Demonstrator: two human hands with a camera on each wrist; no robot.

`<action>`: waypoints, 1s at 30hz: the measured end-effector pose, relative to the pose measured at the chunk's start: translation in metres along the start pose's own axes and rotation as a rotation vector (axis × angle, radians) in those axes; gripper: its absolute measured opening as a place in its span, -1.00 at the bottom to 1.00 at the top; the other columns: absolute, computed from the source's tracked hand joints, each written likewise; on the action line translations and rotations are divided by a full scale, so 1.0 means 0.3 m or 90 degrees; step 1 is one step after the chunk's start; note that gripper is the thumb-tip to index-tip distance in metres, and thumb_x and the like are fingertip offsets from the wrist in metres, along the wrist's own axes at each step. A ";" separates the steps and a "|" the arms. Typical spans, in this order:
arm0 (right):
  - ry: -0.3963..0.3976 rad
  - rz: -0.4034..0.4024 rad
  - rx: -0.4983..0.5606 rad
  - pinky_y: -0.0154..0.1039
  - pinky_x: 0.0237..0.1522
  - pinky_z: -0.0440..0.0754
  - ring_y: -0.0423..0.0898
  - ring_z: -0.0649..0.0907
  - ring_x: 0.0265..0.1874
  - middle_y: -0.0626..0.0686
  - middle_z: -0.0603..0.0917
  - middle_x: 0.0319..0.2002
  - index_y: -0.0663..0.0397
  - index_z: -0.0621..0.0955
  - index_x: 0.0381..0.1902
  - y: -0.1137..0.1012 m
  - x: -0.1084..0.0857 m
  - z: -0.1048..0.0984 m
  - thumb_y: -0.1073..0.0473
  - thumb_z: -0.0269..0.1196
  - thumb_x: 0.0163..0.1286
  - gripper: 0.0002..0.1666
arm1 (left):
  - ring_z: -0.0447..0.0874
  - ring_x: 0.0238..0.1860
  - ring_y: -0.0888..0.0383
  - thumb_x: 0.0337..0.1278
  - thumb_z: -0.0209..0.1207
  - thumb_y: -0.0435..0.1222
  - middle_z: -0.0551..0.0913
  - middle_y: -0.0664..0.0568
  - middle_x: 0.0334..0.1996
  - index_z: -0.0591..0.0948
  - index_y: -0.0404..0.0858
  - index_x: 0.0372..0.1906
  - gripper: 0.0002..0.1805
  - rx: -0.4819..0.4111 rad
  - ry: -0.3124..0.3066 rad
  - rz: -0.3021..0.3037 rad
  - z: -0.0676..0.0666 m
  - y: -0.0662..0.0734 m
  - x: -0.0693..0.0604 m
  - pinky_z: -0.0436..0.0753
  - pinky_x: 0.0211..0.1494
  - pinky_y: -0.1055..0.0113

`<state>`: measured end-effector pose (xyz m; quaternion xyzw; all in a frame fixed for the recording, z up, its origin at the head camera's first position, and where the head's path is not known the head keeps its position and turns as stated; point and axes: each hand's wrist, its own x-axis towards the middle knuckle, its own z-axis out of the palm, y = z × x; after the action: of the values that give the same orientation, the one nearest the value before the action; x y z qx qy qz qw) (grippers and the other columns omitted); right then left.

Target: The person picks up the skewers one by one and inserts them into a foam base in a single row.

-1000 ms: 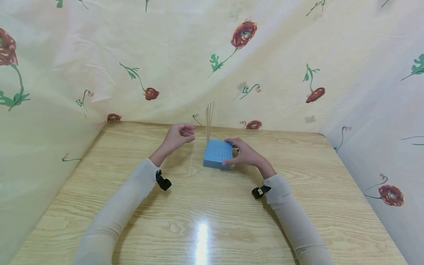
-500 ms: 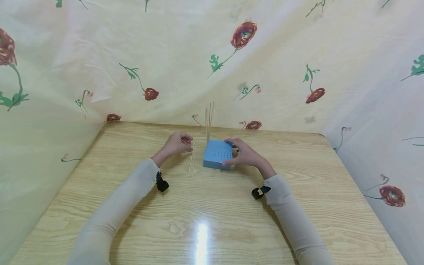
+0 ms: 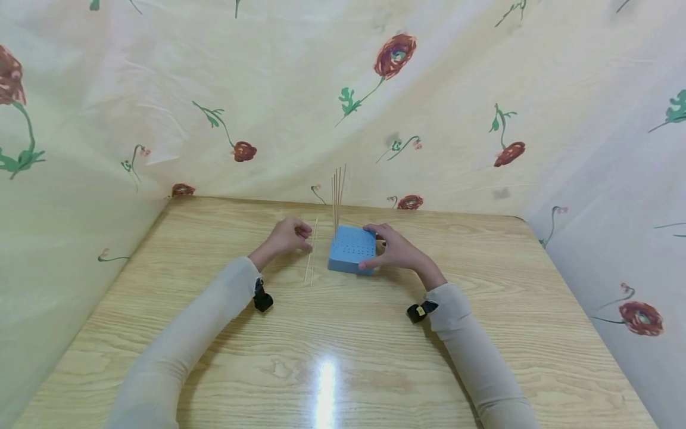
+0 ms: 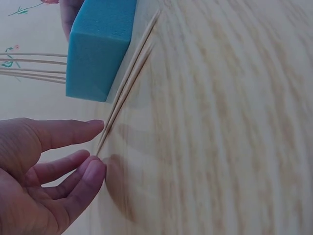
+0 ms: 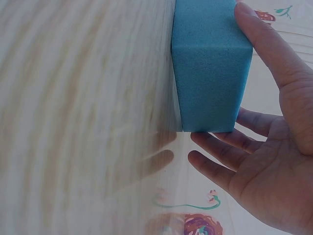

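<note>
In the head view, two thin wooden skewers [image 3: 312,262] lie side by side on the table, left of a blue foam block [image 3: 351,250] dotted with small holes. Several more skewers [image 3: 336,196] stand upright in the block's left side. My left hand [image 3: 286,237] is over the loose pair, thumb and fingers apart. In the left wrist view its fingertips [image 4: 95,169] touch or nearly touch the ends of the loose skewers [image 4: 124,93]; no firm pinch shows. My right hand [image 3: 395,247] grips the block's right side, thumb at the near edge and fingers at the far side.
The wood-grain table [image 3: 268,357] reaches back to a flowered cloth [image 3: 300,89], which also hangs at both sides. Each wrist carries a small black camera [image 3: 262,300]. A bright light reflection lies on the table's front part.
My left hand has come down and nearer, from above the far ends of the loose skewers to farther along them. The right hand and block have stayed put.
</note>
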<state>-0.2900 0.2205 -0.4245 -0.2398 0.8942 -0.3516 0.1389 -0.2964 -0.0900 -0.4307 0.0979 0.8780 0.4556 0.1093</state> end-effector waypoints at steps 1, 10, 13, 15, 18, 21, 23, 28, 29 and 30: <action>0.000 0.000 0.000 0.28 0.42 0.38 0.31 0.39 0.41 0.27 0.34 0.39 0.13 0.23 0.57 0.000 0.000 0.000 -0.06 0.61 0.07 0.23 | 0.64 0.00 -0.07 0.04 0.46 -0.45 0.67 -0.26 0.00 0.61 -0.49 0.13 -0.49 0.001 0.001 -0.001 0.001 -0.001 0.001 0.67 0.14 0.17; -0.001 0.002 -0.002 0.27 0.44 0.37 0.30 0.38 0.42 0.27 0.33 0.40 0.13 0.23 0.57 0.000 0.006 0.001 -0.06 0.61 0.08 0.23 | 0.63 0.02 -0.07 0.04 0.45 -0.44 0.67 -0.24 0.02 0.62 -0.46 0.14 -0.49 0.003 0.000 -0.014 0.004 -0.008 0.007 0.67 0.16 0.17; -0.001 0.003 -0.001 0.27 0.44 0.37 0.30 0.38 0.42 0.26 0.33 0.40 0.12 0.23 0.57 -0.001 0.006 0.001 -0.05 0.61 0.08 0.22 | 0.62 0.02 -0.06 0.05 0.44 -0.46 0.66 -0.23 0.02 0.62 -0.45 0.15 -0.50 0.001 -0.003 -0.019 0.000 -0.008 0.005 0.67 0.13 0.19; -0.001 0.003 -0.001 0.27 0.44 0.37 0.30 0.38 0.42 0.26 0.33 0.40 0.11 0.23 0.57 -0.001 0.006 0.001 -0.05 0.61 0.08 0.22 | 0.62 0.02 -0.05 0.06 0.41 -0.48 0.66 -0.23 0.02 0.61 -0.45 0.15 -0.51 -0.001 -0.008 -0.023 -0.003 -0.007 0.003 0.68 0.08 0.24; -0.001 0.004 -0.001 0.26 0.44 0.37 0.30 0.37 0.42 0.26 0.33 0.40 0.10 0.23 0.57 -0.001 0.005 0.001 -0.06 0.61 0.08 0.22 | 0.61 0.00 -0.03 0.07 0.35 -0.53 0.66 -0.23 0.01 0.61 -0.45 0.16 -0.52 -0.005 -0.016 -0.026 -0.008 -0.008 0.002 0.67 -0.01 0.31; -0.001 0.004 -0.002 0.26 0.44 0.37 0.30 0.37 0.43 0.27 0.33 0.41 0.10 0.23 0.57 -0.001 0.003 0.000 -0.06 0.61 0.08 0.22 | 0.60 -0.02 -0.02 0.06 0.29 -0.57 0.66 -0.24 0.01 0.62 -0.46 0.16 -0.53 -0.002 -0.019 -0.024 -0.012 -0.011 0.002 0.63 -0.09 0.36; 0.000 0.003 -0.003 0.26 0.44 0.37 0.30 0.37 0.43 0.27 0.33 0.41 0.10 0.23 0.57 0.000 0.003 0.001 -0.06 0.60 0.09 0.22 | 0.60 -0.05 0.00 0.06 0.26 -0.57 0.66 -0.23 -0.01 0.62 -0.47 0.16 -0.53 0.007 -0.020 -0.019 -0.016 -0.014 0.002 0.61 -0.12 0.39; 0.000 0.001 -0.004 0.25 0.44 0.37 0.30 0.38 0.42 0.27 0.33 0.41 0.12 0.23 0.56 -0.001 0.003 0.001 -0.05 0.60 0.09 0.21 | 0.60 -0.10 0.03 0.06 0.23 -0.56 0.67 -0.21 -0.07 0.63 -0.48 0.14 -0.55 0.029 -0.020 -0.014 -0.028 -0.021 -0.004 0.61 -0.13 0.40; 0.000 0.001 -0.004 0.25 0.44 0.37 0.30 0.38 0.42 0.27 0.33 0.41 0.13 0.23 0.56 -0.001 0.002 0.001 -0.05 0.60 0.09 0.21 | 0.61 -0.11 0.03 0.06 0.24 -0.56 0.68 -0.21 -0.08 0.63 -0.48 0.13 -0.56 0.034 -0.018 -0.013 -0.030 -0.023 -0.005 0.62 -0.13 0.40; -0.001 0.002 -0.005 0.25 0.44 0.37 0.30 0.38 0.42 0.27 0.33 0.41 0.12 0.23 0.56 -0.001 0.002 0.002 -0.05 0.61 0.09 0.21 | 0.62 -0.12 0.03 0.06 0.24 -0.55 0.68 -0.21 -0.09 0.64 -0.48 0.12 -0.57 0.040 -0.017 -0.011 -0.031 -0.026 -0.005 0.63 -0.13 0.40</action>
<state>-0.2902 0.2197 -0.4246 -0.2393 0.8958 -0.3479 0.1388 -0.2981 -0.1022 -0.4318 0.0994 0.8913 0.4254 0.1217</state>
